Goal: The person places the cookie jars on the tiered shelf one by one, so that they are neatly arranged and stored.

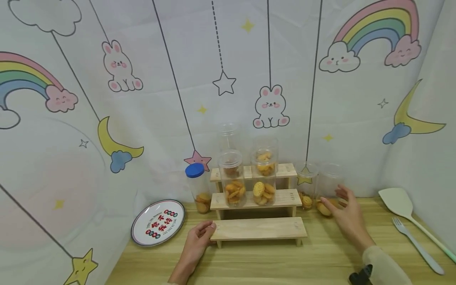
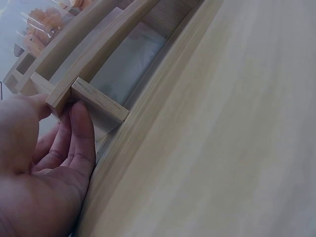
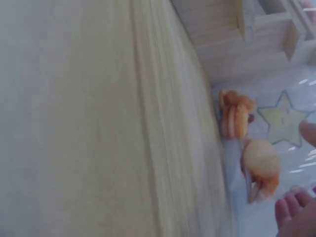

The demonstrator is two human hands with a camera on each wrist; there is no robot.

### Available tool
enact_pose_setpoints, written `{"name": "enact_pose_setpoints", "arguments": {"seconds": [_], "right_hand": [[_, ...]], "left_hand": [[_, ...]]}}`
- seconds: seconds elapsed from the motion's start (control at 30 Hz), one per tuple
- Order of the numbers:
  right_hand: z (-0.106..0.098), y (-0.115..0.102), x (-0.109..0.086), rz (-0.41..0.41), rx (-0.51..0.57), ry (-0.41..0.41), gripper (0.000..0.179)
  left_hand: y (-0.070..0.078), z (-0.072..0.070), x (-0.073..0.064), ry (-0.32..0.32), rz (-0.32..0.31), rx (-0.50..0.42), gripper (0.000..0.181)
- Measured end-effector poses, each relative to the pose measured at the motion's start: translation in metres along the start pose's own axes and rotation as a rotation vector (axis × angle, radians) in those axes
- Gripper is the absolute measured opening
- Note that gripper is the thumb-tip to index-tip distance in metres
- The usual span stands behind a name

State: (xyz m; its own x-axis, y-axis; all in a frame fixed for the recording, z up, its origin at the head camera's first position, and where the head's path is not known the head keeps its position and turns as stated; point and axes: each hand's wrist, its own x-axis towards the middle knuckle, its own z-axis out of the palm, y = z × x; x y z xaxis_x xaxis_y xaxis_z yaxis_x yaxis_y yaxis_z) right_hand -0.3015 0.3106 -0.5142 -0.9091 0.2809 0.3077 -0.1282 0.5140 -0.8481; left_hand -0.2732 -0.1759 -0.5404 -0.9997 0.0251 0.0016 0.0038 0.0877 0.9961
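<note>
A three-step wooden display stand [image 1: 258, 228] rests on the table. My left hand [image 1: 197, 239] pinches the left end of its lowest board; in the left wrist view the thumb lies on one face and the curled fingers [image 2: 81, 128] tuck under beside the leg. At the stand's right, my right hand [image 1: 347, 215] is spread beside a clear jar [image 1: 329, 180] of cookies, thumb toward its front and fingers toward its right side. The right wrist view shows cookies [image 3: 261, 160] in a jar near the parted thumb and fingers. Another clear jar [image 1: 307, 194] of cookies stands beside it.
Clear jars stand on the upper steps, including a front jar of cookies [image 1: 234, 190] and another cookie jar [image 1: 264, 192]. At the left are a blue-lidded jar [image 1: 201, 194] and a plate [image 1: 158, 222]. A spatula [image 1: 400, 202] and a fork [image 1: 417, 245] lie at the right.
</note>
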Motion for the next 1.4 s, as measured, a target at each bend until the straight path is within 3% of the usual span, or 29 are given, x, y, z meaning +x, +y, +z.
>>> {"name": "enact_pose_setpoints", "arguments": {"seconds": [0.2,0.43,0.63,0.9,1.17,1.4], "right_hand": [[-0.006,-0.020,-0.021,-0.051,-0.030,0.084,0.087],[-0.001,-0.056,-0.047,-0.161,0.031,0.127,0.077],[0.019,-0.081,-0.068,-0.285,0.060,0.033,0.070],[0.070,-0.094,-0.091,-0.372,0.104,-0.088,0.076],[0.114,-0.105,-0.107,-0.381,0.165,-0.163,0.068],[0.141,-0.122,-0.111,-0.284,0.268,-0.249,0.074]], "left_hand": [[0.000,0.000,0.001,-0.005,0.002,-0.005,0.062],[-0.001,0.000,0.001,-0.009,0.002,-0.006,0.062],[-0.001,-0.001,0.001,-0.007,0.009,-0.007,0.061],[0.001,-0.001,0.000,-0.018,0.018,-0.005,0.061],[-0.001,0.001,0.001,-0.015,0.023,-0.019,0.061],[-0.002,0.001,0.001,-0.003,0.021,-0.024,0.060]]}}
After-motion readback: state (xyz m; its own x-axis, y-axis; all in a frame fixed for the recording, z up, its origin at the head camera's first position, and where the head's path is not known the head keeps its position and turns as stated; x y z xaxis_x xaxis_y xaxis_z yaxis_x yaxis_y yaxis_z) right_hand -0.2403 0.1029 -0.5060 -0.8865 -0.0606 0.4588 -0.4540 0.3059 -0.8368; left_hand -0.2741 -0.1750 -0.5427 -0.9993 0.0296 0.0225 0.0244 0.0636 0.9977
